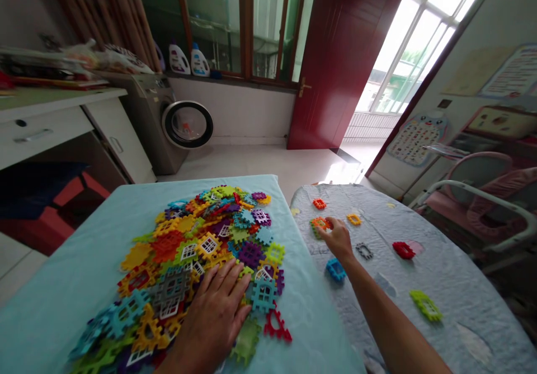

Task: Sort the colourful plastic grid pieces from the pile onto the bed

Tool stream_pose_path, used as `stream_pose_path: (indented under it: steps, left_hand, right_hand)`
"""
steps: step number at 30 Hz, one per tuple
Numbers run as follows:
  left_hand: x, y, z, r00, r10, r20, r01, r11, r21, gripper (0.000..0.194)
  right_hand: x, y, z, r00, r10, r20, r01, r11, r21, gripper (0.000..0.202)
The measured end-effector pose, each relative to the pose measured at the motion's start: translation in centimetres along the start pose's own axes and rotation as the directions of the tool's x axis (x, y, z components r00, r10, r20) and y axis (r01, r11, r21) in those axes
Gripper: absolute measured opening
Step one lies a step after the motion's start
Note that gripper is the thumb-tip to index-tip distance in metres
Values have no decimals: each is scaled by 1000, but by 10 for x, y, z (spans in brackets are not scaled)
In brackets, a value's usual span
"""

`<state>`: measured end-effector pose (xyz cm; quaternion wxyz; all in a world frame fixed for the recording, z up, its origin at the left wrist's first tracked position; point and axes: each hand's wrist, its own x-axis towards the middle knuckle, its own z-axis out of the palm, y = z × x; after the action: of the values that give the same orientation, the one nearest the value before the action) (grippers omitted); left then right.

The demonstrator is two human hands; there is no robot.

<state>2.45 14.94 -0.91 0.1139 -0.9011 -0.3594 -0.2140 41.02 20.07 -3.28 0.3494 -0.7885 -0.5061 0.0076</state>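
A heap of colourful plastic interlocking building blocks (pixel 180 245) lies on the light-blue table. My left hand (pixel 220 307) rests palm down on the near right part of this heap, its fingers stretched out. A red triangular block (pixel 277 325) and a teal window block (pixel 264 296) lie close to its right. Over the grey-blue cloth, my right hand (pixel 337 236) has its thumb and fingers closed on an orange block (pixel 322 223). Green edges show beneath that block; how many pieces are there I cannot tell.
On the grey-blue cloth (pixel 373 290) sit a blue block (pixel 336 269), a grey one (pixel 364 251), a yellow one (pixel 353 218), a red one (pixel 403 250) and a lime-green one (pixel 425 306). Behind stand a washing machine (pixel 146 122) with its door open and a red door (pixel 335 55).
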Motion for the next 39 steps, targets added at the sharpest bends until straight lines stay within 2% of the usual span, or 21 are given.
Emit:
stream_pose_path:
  steps: [3,7,12,18,25,30,33,36,39]
  left_hand:
    - [0,-2,2,1000,17,-26,-16,1000,16,44]
    - [1,-4,2,997,52,-62,-49,997,51,44]
    - [2,-6,-1,994,86,-68,-80,992,94,44]
    - [1,-7,-1,996,78,-32,-75,994,80,46]
    - [1,-9,3,995,100,-8,-99,990,99,47]
    - [0,-7,0,997,75,-4,-74,993,96,46]
    - [0,-7,-2,997,73,11,-74,994,81,48]
    - [-2,-9,1,996,85,27,-87,993,80,51]
    - [-8,-10,14,997,79,21,-80,995,64,53]
  right_hand:
    - [32,29,24,996,85,-31,-88,990,-113,43]
    - [63,50,46,988,144,-61,-151,977,-153,40]
    - [93,59,67,982,176,-63,-184,968,-168,42]
    - [121,57,87,971,233,-60,-240,953,-184,45]
    - [128,63,95,938,347,-17,-342,913,-222,53]
    - [126,65,96,923,385,-2,-376,899,-223,80]
    - [126,62,98,915,404,-2,-395,892,-221,89]
    - [127,58,101,906,422,-7,-414,884,-218,87]
    - [130,55,103,898,439,-18,-432,877,-210,79]
